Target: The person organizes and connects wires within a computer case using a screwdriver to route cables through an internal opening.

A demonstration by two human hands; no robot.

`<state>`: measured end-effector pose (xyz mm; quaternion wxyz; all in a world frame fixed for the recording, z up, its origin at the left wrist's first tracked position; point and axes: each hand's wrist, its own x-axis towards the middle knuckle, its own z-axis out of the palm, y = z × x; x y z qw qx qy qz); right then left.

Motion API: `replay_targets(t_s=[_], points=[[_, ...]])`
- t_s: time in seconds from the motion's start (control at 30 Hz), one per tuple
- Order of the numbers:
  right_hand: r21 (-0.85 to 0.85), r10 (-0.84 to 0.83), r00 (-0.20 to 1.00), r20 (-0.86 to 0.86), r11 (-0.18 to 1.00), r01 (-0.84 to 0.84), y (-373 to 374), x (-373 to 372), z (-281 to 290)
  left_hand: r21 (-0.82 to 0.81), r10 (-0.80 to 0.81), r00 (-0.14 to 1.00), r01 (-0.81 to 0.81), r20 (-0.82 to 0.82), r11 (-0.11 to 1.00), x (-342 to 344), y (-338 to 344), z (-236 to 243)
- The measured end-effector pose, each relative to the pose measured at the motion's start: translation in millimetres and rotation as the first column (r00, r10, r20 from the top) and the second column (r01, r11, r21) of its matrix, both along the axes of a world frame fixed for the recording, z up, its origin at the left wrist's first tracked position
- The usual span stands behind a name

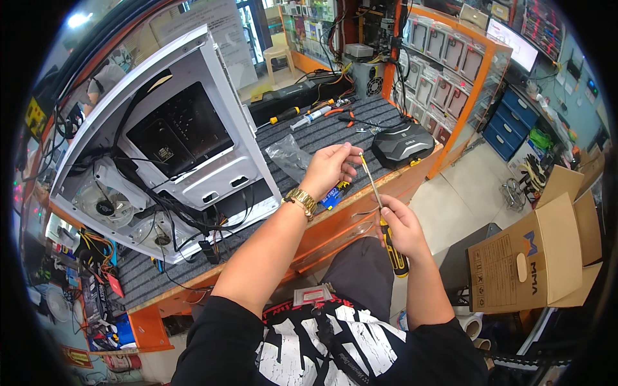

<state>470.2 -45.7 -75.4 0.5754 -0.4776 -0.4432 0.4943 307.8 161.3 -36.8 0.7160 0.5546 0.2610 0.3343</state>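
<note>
My right hand [400, 225] is closed round a screwdriver [394, 256] with a yellow and black handle. Its long metal shaft points up and away from me. At the tip my left hand [329, 168] has its fingers bent together, thumb and forefinger close to the shaft's yellow end. Anything between those fingertips is too small to make out. To the left a white computer case [252, 170] lies on the bench with its inside exposed, black cables running through it. Below my left hand is a small blue packet [331, 198], and a clear plastic bag [288, 156] lies beside the case.
On the ribbed grey bench mat [270, 122] lie a yellow-black screwdriver [285, 115], a syringe [311, 118] and orange-handled pliers [339, 114]. A black angular box [403, 144] sits near the right edge. An open cardboard carton [508, 267] stands at right, beside the glass display cabinet [479, 96].
</note>
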Motion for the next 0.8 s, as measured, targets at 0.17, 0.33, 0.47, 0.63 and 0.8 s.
replay_targets(t_s=[0.17,0.33,0.47,0.63,0.8], points=[[-0.017,0.026,0.999,0.018,1.000,-0.026,4,-7,5,0.119,0.015,0.999,-0.009,-0.050,0.993,-9,-3,4],[-0.015,0.031,1.000,-0.001,0.999,-0.031,2,-8,3,0.067,-0.022,1.000,0.023,-0.016,0.997,-11,-7,6],[-0.030,0.027,1.000,0.014,0.999,-0.027,0,-10,6,0.099,-0.035,0.997,0.041,-0.062,0.994,-12,-9,6],[-0.033,0.055,0.995,0.079,0.998,-0.053,-1,-12,10,0.136,-0.036,0.993,0.051,-0.113,0.989,-7,-7,-1],[-0.095,0.065,0.984,0.165,0.994,-0.050,-4,-13,1,0.330,0.278,0.912,-0.173,-0.303,0.928,-7,-4,2]])
